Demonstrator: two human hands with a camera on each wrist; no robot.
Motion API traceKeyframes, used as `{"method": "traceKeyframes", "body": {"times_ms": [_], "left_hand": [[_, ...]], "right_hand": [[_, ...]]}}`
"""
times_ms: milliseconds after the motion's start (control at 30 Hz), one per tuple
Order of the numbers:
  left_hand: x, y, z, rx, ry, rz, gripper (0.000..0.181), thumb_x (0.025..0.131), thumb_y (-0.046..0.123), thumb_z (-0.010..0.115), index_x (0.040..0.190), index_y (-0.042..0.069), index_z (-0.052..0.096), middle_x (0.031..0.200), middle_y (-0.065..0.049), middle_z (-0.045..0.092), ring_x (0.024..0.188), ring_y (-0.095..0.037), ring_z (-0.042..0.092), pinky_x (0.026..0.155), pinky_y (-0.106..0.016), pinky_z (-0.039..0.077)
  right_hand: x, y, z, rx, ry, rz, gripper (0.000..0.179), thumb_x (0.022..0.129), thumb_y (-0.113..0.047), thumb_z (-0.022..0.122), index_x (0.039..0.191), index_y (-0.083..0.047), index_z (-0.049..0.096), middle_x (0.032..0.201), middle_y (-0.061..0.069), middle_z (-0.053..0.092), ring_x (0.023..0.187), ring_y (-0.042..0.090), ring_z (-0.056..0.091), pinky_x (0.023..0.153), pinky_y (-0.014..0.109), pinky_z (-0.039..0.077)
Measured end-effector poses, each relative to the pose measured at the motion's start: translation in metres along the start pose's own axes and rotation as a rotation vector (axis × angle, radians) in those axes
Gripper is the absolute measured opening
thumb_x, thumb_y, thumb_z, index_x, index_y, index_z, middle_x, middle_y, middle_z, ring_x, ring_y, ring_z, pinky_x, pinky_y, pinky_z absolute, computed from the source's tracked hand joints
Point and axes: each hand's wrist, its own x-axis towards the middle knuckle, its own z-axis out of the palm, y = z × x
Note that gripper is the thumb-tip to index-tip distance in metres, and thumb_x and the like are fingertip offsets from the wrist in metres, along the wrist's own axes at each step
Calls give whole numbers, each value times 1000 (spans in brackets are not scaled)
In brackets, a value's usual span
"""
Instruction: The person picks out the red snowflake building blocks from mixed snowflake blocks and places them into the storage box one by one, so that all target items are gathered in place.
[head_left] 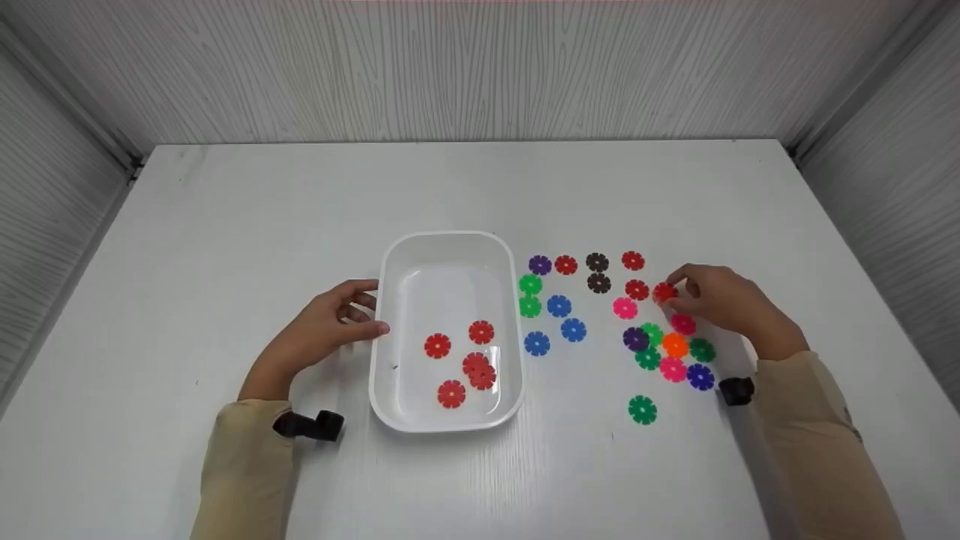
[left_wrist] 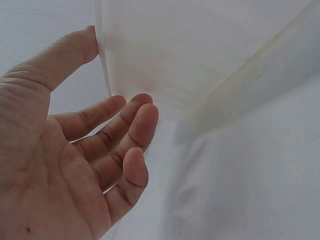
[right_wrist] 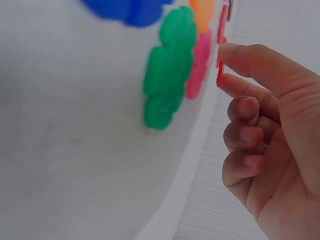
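My left hand (head_left: 322, 322) holds the left rim of a white plastic tray (head_left: 382, 300), thumb over the edge. In the left wrist view the other fingers (left_wrist: 145, 120) lie loosely bent against the tray's outer wall. Several red notched discs (head_left: 437, 346) lie inside the tray, two overlapping. On the right, my right hand (head_left: 724, 298) pinches a red notched disc (head_left: 664, 293) between thumb and index finger. The right wrist view shows this disc (right_wrist: 220, 75) edge-on, with the remaining fingers curled in. Just in front of that hand lies a pink-red disc (head_left: 683, 324).
Loose notched discs lie right of the tray: blue (head_left: 559, 306), light green (head_left: 530, 284), black (head_left: 598, 262), pink (head_left: 625, 307). A mixed cluster surrounds an orange disc (head_left: 675, 345). One green disc (head_left: 643, 410) lies apart, nearer the front. A wall (head_left: 465, 75) stands behind the white table (head_left: 300, 202).
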Motion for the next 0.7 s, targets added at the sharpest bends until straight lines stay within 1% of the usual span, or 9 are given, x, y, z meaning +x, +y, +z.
{"method": "traceKeyframes", "body": {"times_ms": [167, 333, 533, 700], "left_hand": [[0, 1, 0, 8, 1, -3, 68, 85, 32, 72, 143, 12, 42, 124, -12, 55, 105, -24, 57, 81, -32, 45], [0, 1, 0, 17, 4, -1, 68, 86, 32, 72, 143, 12, 42, 124, -12, 56, 105, -25, 57, 81, -32, 45], [0, -1, 1, 15, -2, -3, 71, 85, 36, 72, 144, 12, 41, 125, -12, 55, 105, -24, 56, 81, -32, 45], [2, -2, 0, 2, 2, 11, 70, 84, 35, 73, 143, 12, 43, 124, -11, 55, 104, -23, 57, 82, -32, 45]], "right_hand": [[-6, -8, -7, 0, 76, -56, 40, 89, -27, 68, 120, -4, 60, 80, 10, 50, 69, 21, 44, 54, 28, 41], [-10, -28, -9, -4, 142, -137, 34, 88, -22, 68, 116, -5, 61, 75, 6, 47, 67, 19, 43, 54, 27, 38], [-11, -58, -6, 14, 155, -208, 34, 87, -23, 70, 116, -7, 61, 76, 4, 48, 70, 18, 45, 56, 25, 39], [-11, -88, -5, 26, 143, -232, 38, 85, -24, 73, 118, -9, 62, 78, 5, 51, 73, 18, 47, 59, 25, 41]]}}
